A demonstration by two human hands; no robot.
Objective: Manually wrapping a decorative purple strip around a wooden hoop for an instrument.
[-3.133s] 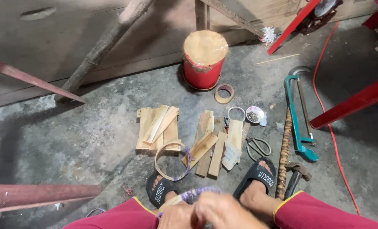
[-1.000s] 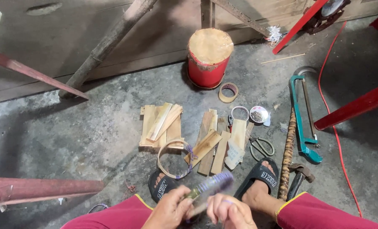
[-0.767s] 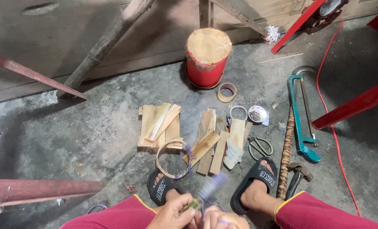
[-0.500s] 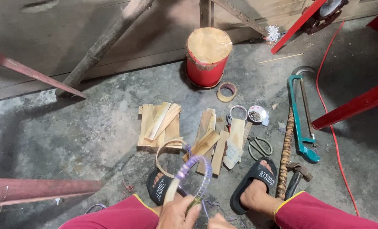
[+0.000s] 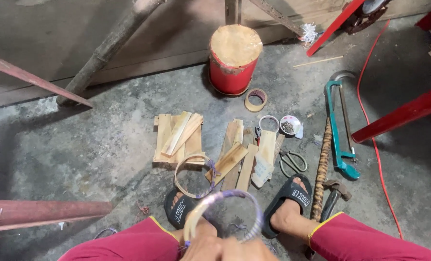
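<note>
At the bottom edge my left hand (image 5: 203, 244) and my right hand (image 5: 244, 250) are pressed together around the base of a thin bamboo ring (image 5: 223, 209) partly wrapped in purple cord. The ring stands up between my knees, blurred. Only the tops of both hands show. A second bare bamboo ring (image 5: 192, 175) with a purple cord knot lies on the floor just beyond, by my left sandal (image 5: 179, 209).
Flat wooden slats (image 5: 178, 137) and more slats (image 5: 237, 157) lie ahead. Scissors (image 5: 291, 162), a tape roll (image 5: 255, 99), a small dish of nails (image 5: 290, 125), a teal hacksaw (image 5: 340, 128), a hammer (image 5: 335, 195) and a red-wrapped log stump (image 5: 235, 58) surround them.
My hands dropped toward the bottom edge and turned the cord-wrapped ring from edge-on to upright and facing the camera.
</note>
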